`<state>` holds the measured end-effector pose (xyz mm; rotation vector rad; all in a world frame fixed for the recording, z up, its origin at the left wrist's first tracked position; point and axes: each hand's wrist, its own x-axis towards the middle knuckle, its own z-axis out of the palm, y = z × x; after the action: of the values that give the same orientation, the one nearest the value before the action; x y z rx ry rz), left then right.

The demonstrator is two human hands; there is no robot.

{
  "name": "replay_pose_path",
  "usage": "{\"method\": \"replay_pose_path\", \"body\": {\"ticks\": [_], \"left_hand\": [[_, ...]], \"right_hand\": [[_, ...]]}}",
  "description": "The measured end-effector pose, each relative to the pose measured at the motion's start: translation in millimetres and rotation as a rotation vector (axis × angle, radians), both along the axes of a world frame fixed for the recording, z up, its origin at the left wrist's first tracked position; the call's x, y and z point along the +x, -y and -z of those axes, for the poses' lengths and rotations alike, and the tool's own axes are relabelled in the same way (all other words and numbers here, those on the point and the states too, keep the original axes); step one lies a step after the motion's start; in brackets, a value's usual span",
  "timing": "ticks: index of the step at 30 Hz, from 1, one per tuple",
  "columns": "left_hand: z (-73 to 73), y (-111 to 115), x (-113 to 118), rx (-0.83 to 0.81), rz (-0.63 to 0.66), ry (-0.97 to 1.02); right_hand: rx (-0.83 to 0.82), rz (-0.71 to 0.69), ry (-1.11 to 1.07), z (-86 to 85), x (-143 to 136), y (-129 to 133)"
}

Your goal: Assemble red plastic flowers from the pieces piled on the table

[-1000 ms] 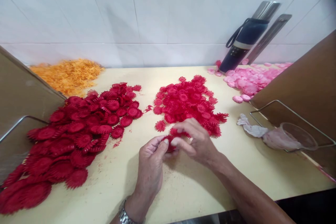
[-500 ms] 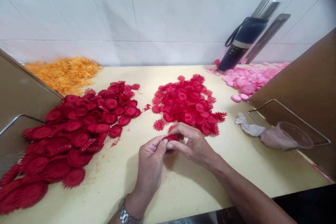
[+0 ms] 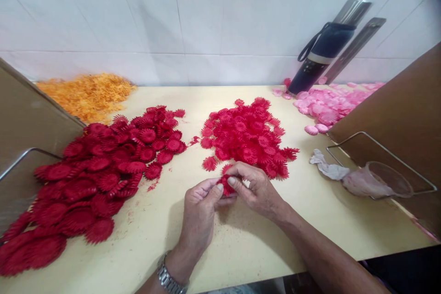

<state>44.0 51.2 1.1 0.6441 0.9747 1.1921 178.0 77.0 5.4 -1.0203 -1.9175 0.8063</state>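
Observation:
Between my two hands, over the middle of the table, is a small dark red fringed paper-like flower [image 3: 226, 185]. My left hand [image 3: 203, 204] pinches its left side, thumb on top and fingers underneath. With thumb and forefinger, my right hand [image 3: 253, 188] grips its right side. The fingers partly hide it. Just beyond my hands lies a heap of bright red fringed flowers [image 3: 248, 135]. To the left spreads a larger heap of darker red flower pieces [image 3: 98, 165], some of them stacked in one another.
Orange petals [image 3: 91, 94] are piled at the back left. Pink flower pieces [image 3: 329, 105] lie by a leaning dark flask [image 3: 317, 55] at the back right. Brown boards [image 3: 396, 115] flank the table [image 3: 148, 257]. A clear plastic cup [image 3: 389, 179] sits in a wire holder.
My right thumb has shifted up on the flower, and more of its red face shows between my thumbs. The whole view has moved slightly. The heaps look unchanged.

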Motion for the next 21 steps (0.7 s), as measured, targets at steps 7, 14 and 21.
{"method": "replay_pose_path", "body": {"ticks": [7,14,21], "left_hand": [[-5.4,1.5,1.3,-0.043,0.002,0.063],[-6.3,-0.2,0.1,-0.091,-0.062,0.063],[-1.5,-2.7,1.4,0.010,-0.107,0.027]], "right_hand": [[-0.079,0.004,-0.052,-2.6,0.0,-1.4],[-0.015,-0.070,-0.040,-0.5,2.2,-0.5],[0.370,0.054,0.076,2.2,-5.8,2.0]]}}
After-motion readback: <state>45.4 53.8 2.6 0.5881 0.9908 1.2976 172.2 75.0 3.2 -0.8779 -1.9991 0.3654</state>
